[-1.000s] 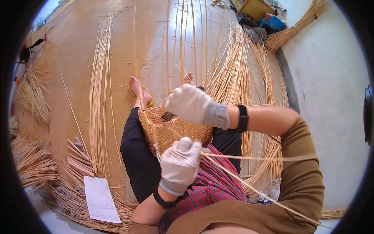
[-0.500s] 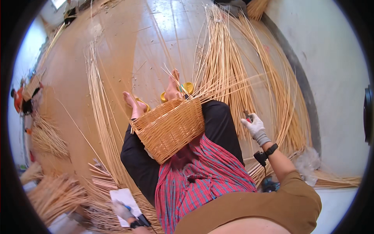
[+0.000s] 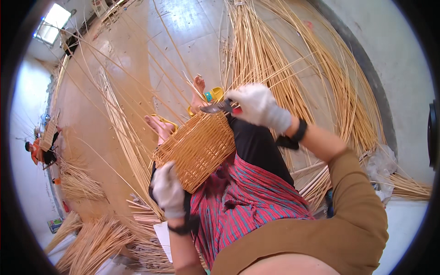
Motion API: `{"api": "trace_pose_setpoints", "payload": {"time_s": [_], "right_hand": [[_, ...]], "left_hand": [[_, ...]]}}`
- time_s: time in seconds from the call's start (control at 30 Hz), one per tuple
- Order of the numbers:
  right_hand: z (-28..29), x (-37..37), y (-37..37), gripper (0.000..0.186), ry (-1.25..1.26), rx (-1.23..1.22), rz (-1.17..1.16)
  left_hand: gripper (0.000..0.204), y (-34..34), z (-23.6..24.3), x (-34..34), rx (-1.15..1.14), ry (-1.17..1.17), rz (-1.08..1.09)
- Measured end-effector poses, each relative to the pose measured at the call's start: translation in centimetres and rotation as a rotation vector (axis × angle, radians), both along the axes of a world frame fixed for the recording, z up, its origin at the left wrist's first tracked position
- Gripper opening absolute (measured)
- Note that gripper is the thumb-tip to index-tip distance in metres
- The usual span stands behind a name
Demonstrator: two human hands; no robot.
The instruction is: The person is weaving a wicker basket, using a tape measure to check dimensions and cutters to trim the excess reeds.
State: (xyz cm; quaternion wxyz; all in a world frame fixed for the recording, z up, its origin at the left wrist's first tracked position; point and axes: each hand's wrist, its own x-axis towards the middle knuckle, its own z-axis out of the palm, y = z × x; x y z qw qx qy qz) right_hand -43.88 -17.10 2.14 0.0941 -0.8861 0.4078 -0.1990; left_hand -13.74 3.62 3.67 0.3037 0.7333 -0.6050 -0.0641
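A half-woven wicker basket [image 3: 198,149] lies on my lap, with long thin cane stakes rising from its rim toward the upper left. My left hand [image 3: 167,191], in a white glove, grips the basket's lower left corner. My right hand [image 3: 258,106], also gloved, holds a pair of red-handled cutters [image 3: 222,108] with the blades at the basket's upper right edge. My bare feet in yellow sandals [image 3: 213,96] stick out beyond the basket.
Long bundles of cane [image 3: 293,73] curve across the floor on the right beside a grey wall [image 3: 389,68]. More cane [image 3: 121,128] lies at left, with short bundles [image 3: 91,238] at lower left. A white sheet [image 3: 163,233] lies by my left hip. A person in orange [image 3: 37,151] sits far left.
My right hand has come back from the cane at my right side with the cutters and is now at the basket's rim. My left hand has returned from the lower left onto the basket.
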Motion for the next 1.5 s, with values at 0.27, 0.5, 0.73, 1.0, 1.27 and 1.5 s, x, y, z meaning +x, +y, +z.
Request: {"api": "trace_pose_setpoints", "payload": {"time_s": [0.27, 0.5, 0.73, 1.0, 1.27, 1.5], "right_hand": [[-1.2, 7.5, -8.7, 0.007, 0.552, -0.526, 0.341], [-2.3, 9.9, -8.2, 0.005, 0.627, -0.678, 0.460], [-3.4, 9.2, -8.7, 0.010, 0.594, -0.562, 0.502], [2.6, -0.8, 0.0, 0.043, 0.077, 0.631, -0.023], [5.8, -1.8, 15.0, 0.037, -0.793, 1.728, 0.007], [3.5, 2.8, 17.9, 0.033, -0.784, 1.354, -0.043]], "left_hand": [[0.036, -13.8, -7.9, -6.8, 0.072, -0.202, 0.006], [0.038, -12.0, -10.0, -5.7, -0.055, -0.191, 0.046], [0.040, -13.5, -9.8, -5.3, 0.130, -0.151, -0.007], [0.028, -14.0, -6.4, -3.3, 0.419, -0.199, -0.129], [0.017, -7.4, 3.3, -2.7, 0.272, 0.230, -0.085], [0.025, -3.1, 1.1, -2.5, -0.067, 0.030, -0.039]]}}
